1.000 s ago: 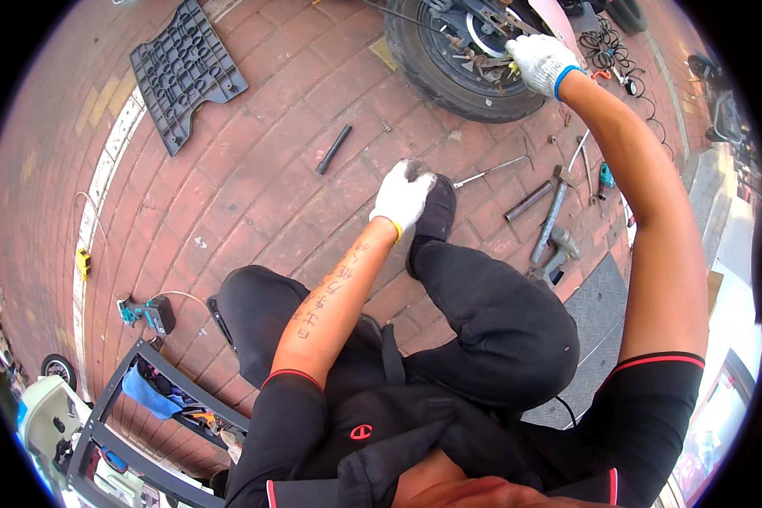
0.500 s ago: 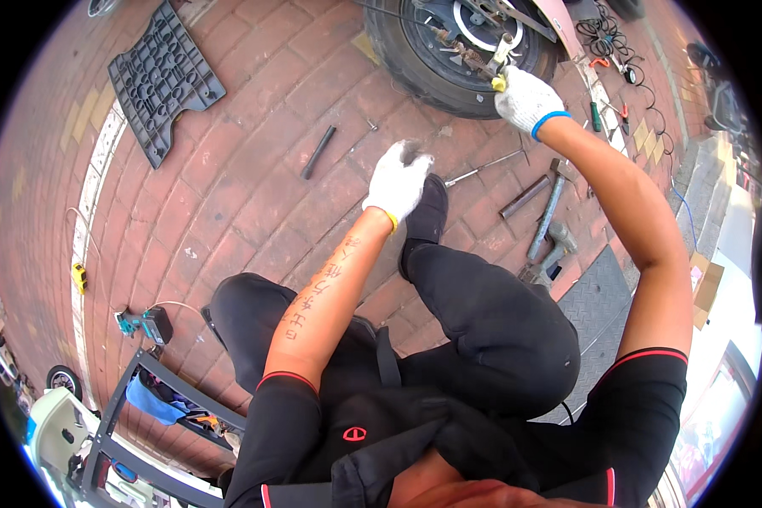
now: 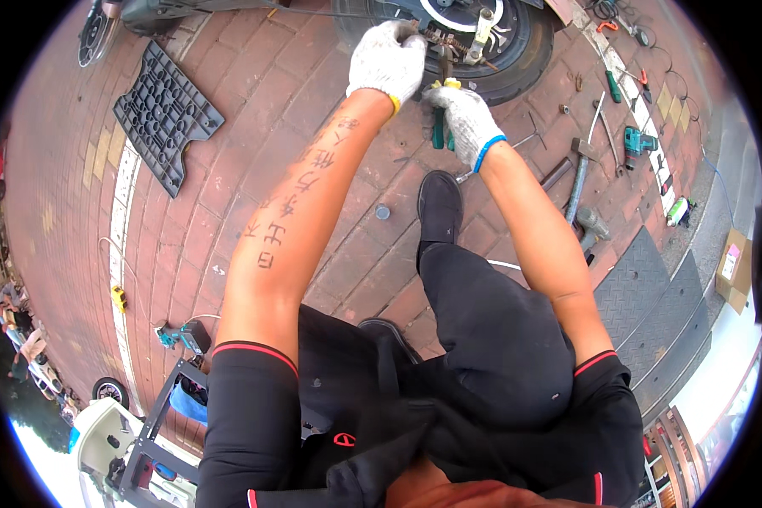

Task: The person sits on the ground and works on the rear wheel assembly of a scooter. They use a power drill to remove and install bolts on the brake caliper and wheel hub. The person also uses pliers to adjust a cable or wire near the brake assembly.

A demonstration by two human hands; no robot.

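My right hand (image 3: 467,120), in a white knit glove with a blue cuff, is closed round pliers (image 3: 438,134) with green handles. Their jaws point up toward the metal linkage and spring (image 3: 449,41) at the wheel hub. My left hand (image 3: 387,63), gloved in white with a yellow cuff, has its fingers curled at the left side of that linkage; what they pinch is hidden. The black tyre (image 3: 525,74) of the wheel stands just beyond both hands. A metal brake arm (image 3: 482,34) sticks out right of the pliers' jaws.
A hammer (image 3: 580,173), a short dark pipe (image 3: 556,174), a teal drill (image 3: 640,146) and a green-handled tool (image 3: 612,86) lie to the right. At left lie a black ribbed plastic panel (image 3: 165,114) and a yellow tape measure (image 3: 118,298). A round cap (image 3: 383,212) sits near my shoe (image 3: 440,203).
My left hand has moved up from above the bricks to the wheel linkage. My right hand has come left and lower, and pliers now show in it. The view has shifted.
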